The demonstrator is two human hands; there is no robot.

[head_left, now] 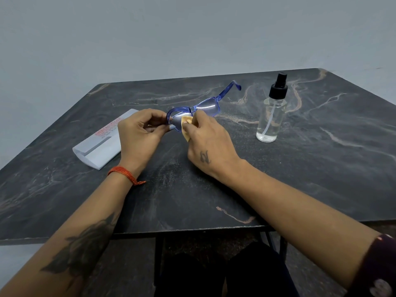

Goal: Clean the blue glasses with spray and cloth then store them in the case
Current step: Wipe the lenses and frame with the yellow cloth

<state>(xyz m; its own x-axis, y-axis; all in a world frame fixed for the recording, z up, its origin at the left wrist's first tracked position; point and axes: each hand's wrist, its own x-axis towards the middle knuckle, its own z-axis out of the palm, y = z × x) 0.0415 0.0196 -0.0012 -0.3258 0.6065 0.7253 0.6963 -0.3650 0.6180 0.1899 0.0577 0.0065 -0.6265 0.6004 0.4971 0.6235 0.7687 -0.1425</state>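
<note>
The blue glasses [206,107] are held a little above the dark marble table [300,168], one arm pointing away toward the far edge. My left hand [140,133] pinches the frame at its left end. My right hand [209,140] pinches a small yellow cloth [186,126] against the left lens. The clear spray bottle [271,114] with a black pump stands upright to the right of the glasses. The white glasses case [102,144] with red lettering lies on the table to the left, partly behind my left hand.
A plain grey wall rises behind the table. The table's near edge [192,229] runs just in front of my forearms, with dark metal legs and my lap below it.
</note>
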